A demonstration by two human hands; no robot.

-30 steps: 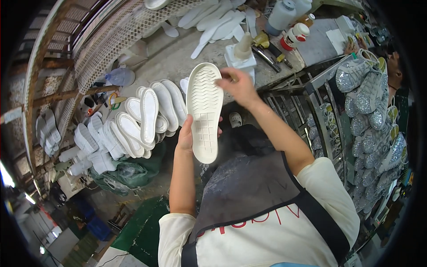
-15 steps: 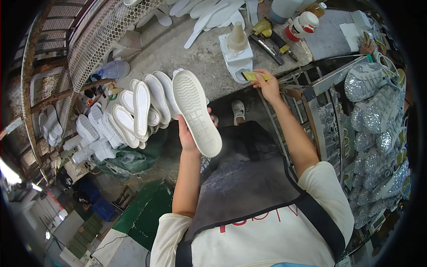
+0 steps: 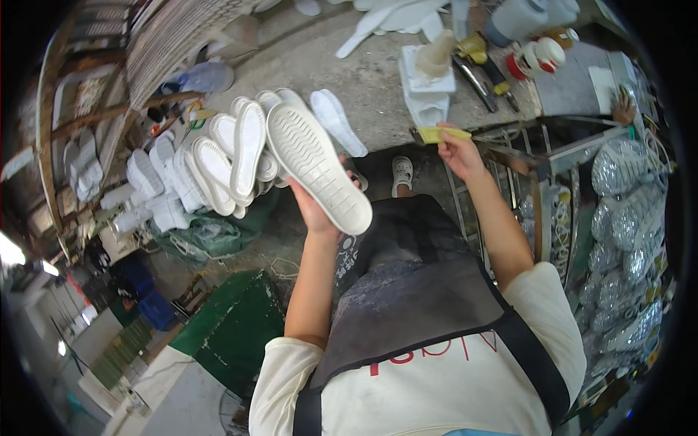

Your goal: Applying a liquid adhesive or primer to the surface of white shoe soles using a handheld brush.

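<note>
Left hand (image 3: 314,207) grips sole (image 3: 316,163), now tilted further left; right hand (image 3: 459,156) pinches brush (image 3: 445,134), shifted from over tray (image 3: 429,109) to its near edge. Left fingers mostly hidden.

Our left grip (image 3: 313,211) just off centre toward 9 o'clock, closed, thumb (image 3: 294,189) on near side; left forearm (image 3: 310,283) pointing to 12 o'clock. Our right grip (image 3: 459,155) at 2 o'clock, fingers pinched; right forearm (image 3: 499,221) pointing to 11 o'clock.
</note>
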